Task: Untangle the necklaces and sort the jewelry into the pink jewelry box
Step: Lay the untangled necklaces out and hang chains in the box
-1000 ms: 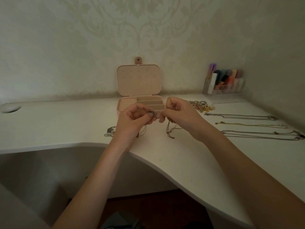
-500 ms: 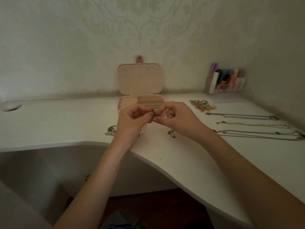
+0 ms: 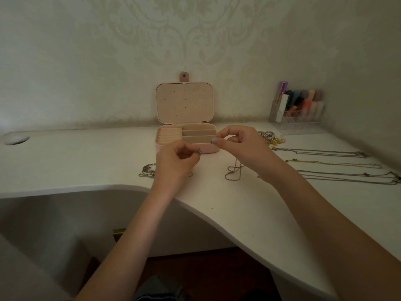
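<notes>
Just in front of the pink jewelry box, a thin metal chain droops in loose loops onto the counter, hanging from the right hand, whose curled fingers pinch something too fine to make out. The left hand pinches a small rounded silver piece between thumb and fingertips. The box is a rounded rectangle with its lid upright, a soft beige lining dotted with small holes, a ridged ring roll on the left and three long slots on the right. A knotted chain heap lies left of the left hand. Three straightened necklaces run across the smooth white counter at right, behind them a glinting jewelry pile and a clear plastic organizer.
</notes>
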{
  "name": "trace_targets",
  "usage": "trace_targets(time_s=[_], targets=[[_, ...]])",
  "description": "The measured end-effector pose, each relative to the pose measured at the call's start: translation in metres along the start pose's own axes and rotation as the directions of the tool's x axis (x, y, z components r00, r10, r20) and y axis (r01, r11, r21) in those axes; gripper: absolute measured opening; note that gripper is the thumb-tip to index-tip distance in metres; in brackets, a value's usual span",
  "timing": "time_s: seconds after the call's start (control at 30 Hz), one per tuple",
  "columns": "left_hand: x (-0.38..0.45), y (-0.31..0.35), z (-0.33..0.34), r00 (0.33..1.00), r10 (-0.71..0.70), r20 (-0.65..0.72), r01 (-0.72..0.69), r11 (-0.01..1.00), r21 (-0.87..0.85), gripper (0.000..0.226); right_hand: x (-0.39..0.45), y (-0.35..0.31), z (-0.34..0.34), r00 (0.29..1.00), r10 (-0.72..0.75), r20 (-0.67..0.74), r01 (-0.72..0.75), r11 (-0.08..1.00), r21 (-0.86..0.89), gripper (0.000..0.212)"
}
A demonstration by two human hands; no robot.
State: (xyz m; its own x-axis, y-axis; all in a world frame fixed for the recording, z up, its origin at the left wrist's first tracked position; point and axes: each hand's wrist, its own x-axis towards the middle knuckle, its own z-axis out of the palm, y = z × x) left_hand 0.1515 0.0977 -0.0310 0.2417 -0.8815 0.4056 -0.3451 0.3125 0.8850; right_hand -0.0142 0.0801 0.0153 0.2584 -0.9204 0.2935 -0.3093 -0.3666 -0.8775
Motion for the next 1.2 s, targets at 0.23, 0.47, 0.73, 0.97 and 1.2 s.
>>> trace_targets(time_s=[0.23,0.47,0.73,0.97,1.2], targets=[[-0.007,0.015,0.003,0.977,0.183,0.112,-0.201,0.965,0.171,0.041,-0.002,-0.005,0.000,0.998,0.037,0.049,-0.038,0.999,0.021,0.018],[0.002,0.024,0.016,0.908,0.007,0.419,0.068,0.984,-0.163,0.037,0.003,-0.013,-0.007,0.990,0.086,0.112,-0.117,0.943,0.311,0.026],[0.002,0.022,0.018,0.945,-0.116,0.305,0.239,0.884,-0.403,0.004,0.006,-0.001,-0.027,0.974,0.218,0.062,-0.226,0.935,0.274,0.030],[0.006,0.015,0.017,0.980,-0.113,0.162,0.179,0.854,-0.488,0.006,0.001,0.005,-0.033,0.984,0.089,0.156,-0.050,0.971,-0.235,0.019],[0.005,0.016,0.018,0.994,-0.103,0.037,0.109,0.899,-0.425,0.015,0.012,0.029,-0.032,0.985,0.121,0.127,-0.038,0.853,-0.520,0.023]])
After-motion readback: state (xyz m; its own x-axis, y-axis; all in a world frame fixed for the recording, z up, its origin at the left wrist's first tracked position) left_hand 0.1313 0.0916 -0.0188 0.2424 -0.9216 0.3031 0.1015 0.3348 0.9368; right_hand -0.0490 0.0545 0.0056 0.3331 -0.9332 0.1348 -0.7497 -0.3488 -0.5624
